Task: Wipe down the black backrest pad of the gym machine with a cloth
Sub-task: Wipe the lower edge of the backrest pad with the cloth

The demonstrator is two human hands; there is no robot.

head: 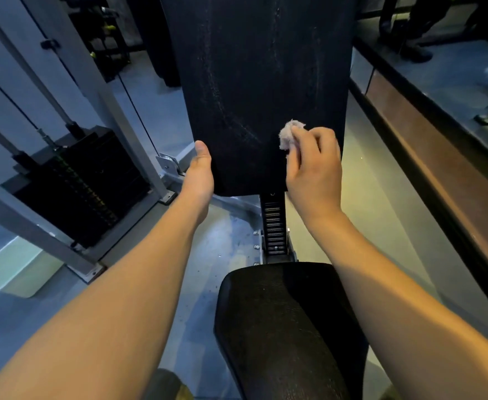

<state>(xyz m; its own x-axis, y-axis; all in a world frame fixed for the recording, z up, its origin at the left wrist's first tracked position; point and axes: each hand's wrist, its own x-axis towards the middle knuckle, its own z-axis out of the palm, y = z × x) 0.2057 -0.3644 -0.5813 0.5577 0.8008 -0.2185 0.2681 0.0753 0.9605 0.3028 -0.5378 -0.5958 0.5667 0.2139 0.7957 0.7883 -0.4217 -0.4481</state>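
R hand point(313, 166) rubs cloth point(290, 134) on backrest pad point(254, 82)

Black backrest pad point(254, 82) with pale streaks, pinkish-white cloth point(289, 134), black seat point(280, 327)

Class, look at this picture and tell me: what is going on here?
A person is wiping the black backrest pad. The right hand holds a crumpled cloth against the pad's lower right part. The left hand grips the pad's lower left edge, thumb on the front. Faint streaks run up the pad, and the seat lies below.
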